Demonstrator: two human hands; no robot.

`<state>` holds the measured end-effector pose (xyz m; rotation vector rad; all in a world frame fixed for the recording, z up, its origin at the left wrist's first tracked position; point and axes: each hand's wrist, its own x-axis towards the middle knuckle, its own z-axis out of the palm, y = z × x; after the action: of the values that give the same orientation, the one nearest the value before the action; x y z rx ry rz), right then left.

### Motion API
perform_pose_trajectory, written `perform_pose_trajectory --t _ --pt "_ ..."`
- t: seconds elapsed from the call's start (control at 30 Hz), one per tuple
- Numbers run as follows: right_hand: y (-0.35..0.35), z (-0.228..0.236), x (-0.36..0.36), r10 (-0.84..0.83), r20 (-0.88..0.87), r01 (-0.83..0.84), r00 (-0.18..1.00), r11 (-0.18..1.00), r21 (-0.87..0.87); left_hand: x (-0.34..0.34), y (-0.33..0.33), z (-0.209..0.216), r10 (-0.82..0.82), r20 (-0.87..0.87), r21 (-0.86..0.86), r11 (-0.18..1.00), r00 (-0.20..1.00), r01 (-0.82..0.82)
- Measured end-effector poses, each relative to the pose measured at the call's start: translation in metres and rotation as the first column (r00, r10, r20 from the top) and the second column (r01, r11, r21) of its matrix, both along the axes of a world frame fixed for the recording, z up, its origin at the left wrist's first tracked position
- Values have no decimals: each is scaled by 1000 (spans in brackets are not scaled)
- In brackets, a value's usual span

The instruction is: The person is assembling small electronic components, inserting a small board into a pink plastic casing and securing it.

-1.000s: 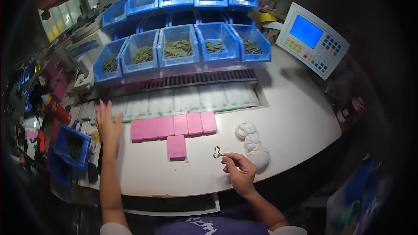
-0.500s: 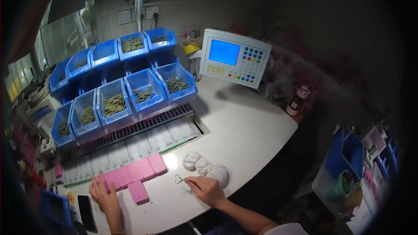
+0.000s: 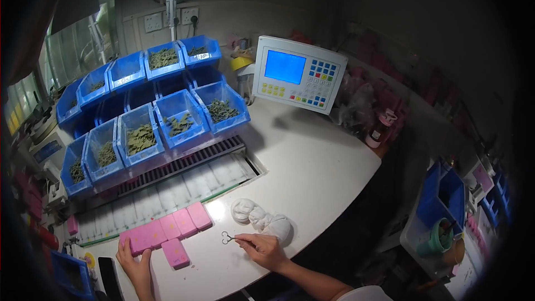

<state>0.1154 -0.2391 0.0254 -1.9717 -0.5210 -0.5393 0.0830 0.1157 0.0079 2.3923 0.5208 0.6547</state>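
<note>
Several pink blocks (image 3: 177, 222) form a slanting row on the white table at the near left, with another pink block (image 3: 176, 253) against the row's near side. My left hand (image 3: 134, 267) is at the left end of the row, its thumb and fingers round the end block. My right hand (image 3: 264, 252) pinches a small metal tool (image 3: 226, 238) whose loops, like scissor handles, stick out to the left. The rest of it is hidden by my fingers. Just behind the right hand lies a white bundled cloth (image 3: 262, 217), twisted into lumps.
Two tiers of blue bins (image 3: 139, 136) holding small greenish parts stand at the back left, above a slotted grey tray (image 3: 184, 189). A control panel (image 3: 300, 75) with a lit blue screen stands behind. A dark phone (image 3: 108, 278) lies near left; a bottle (image 3: 382, 128) stands far right.
The view has shifted slightly. My left hand has drawn back a little, from on top of the row's left end to its side and near edge. The right hand still holds the metal tool.
</note>
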Motion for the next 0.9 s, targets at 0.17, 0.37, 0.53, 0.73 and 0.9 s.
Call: perform_pose_trajectory --t 0.17,0.37,0.53,0.73,0.9 --pt "2 -2 -1 -8 18 8 1000 999 49 -3 2 -1 42 19 1 999 999 -42" --pt "0 7 6 -56 25 54 998 997 64 -1 -9 13 -1 -30 -11 1000 1000 1" --pt "4 31 46 -100 35 101 994 995 -27 -2 -13 15 7 -54 25 1000 999 -6" --pt "16 60 137 -77 18 78 997 996 -46 -5 -13 19 -11 -55 28 1000 998 12" --pt "5 89 158 -233 139 208 963 963 171 -1 -11 17 -33 -60 9 999 998 33"
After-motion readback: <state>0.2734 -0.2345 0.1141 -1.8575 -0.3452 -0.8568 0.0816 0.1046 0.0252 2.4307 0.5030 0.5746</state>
